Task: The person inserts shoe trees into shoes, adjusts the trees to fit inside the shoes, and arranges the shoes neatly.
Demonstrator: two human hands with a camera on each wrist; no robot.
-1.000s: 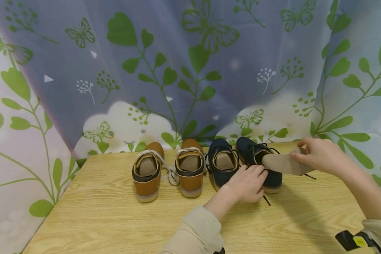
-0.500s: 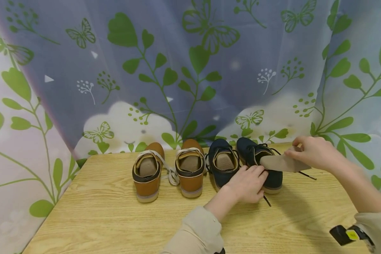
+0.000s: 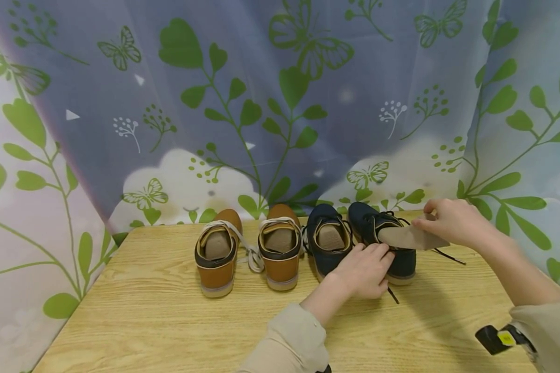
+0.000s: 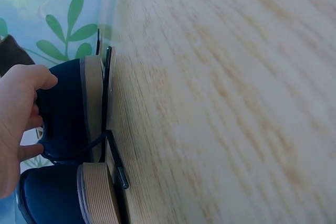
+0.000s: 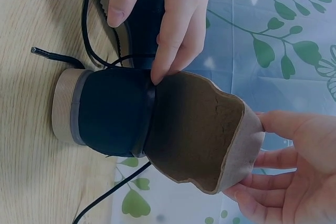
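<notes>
A navy lace-up shoe [image 3: 403,267] stands at the right end of the row, heel toward me. My left hand [image 3: 361,272] grips its heel; in the left wrist view the thumb and fingers of that hand [image 4: 16,108] lie around the collar. My right hand [image 3: 462,220] pinches the outer end of a beige cardboard shoe insert [image 3: 403,237]. The insert's front end is inside the shoe's opening and hidden there. In the right wrist view the curved insert [image 5: 194,129] rises out of the collar above the navy heel [image 5: 113,111].
Left of it stands the other navy shoe [image 3: 321,261], with an insert inside. Two tan shoes [image 3: 216,277] with pale laces [image 3: 254,259] stand further left, also with inserts. Black lace ends lie loose on the wooden table [image 3: 168,321]. A patterned curtain [image 3: 242,171] hangs behind.
My right hand has moved left with the cardboard insert, which now sits somewhat deeper in the navy shoe's opening. The left hand has kept its place on the heel.
</notes>
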